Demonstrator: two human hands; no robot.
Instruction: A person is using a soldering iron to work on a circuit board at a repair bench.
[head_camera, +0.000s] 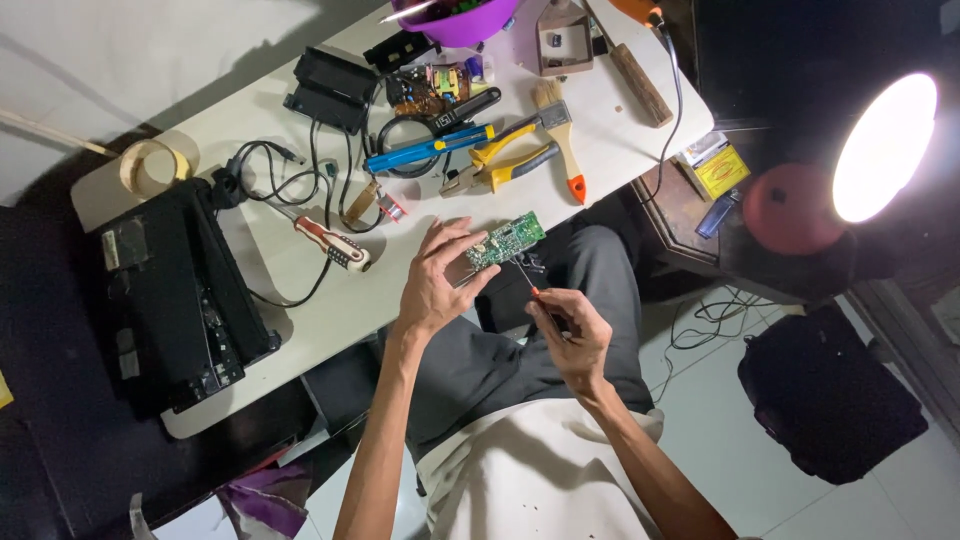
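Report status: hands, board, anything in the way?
Left hand holds green board. Right hand holds screwdriver, tip at board. Nothing between them.

You wear a cream short-sleeved shirt and dark grey trousers; your forearms, left hand (432, 283) and right hand (572, 335) are bare.

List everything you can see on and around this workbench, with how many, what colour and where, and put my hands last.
circuit board: one, green, held at table edge
screwdriver: one, thin, tip at the board
pliers: one, yellow-handled, table centre
soldering iron: one, blue, beside pliers
brush: one, wooden with orange tip, right of pliers
bowl: one, purple, top edge
tape roll: one, tan, table's left end
black device: one, left
lamp: one, lit, right
left hand: holds board
right hand: holds screwdriver
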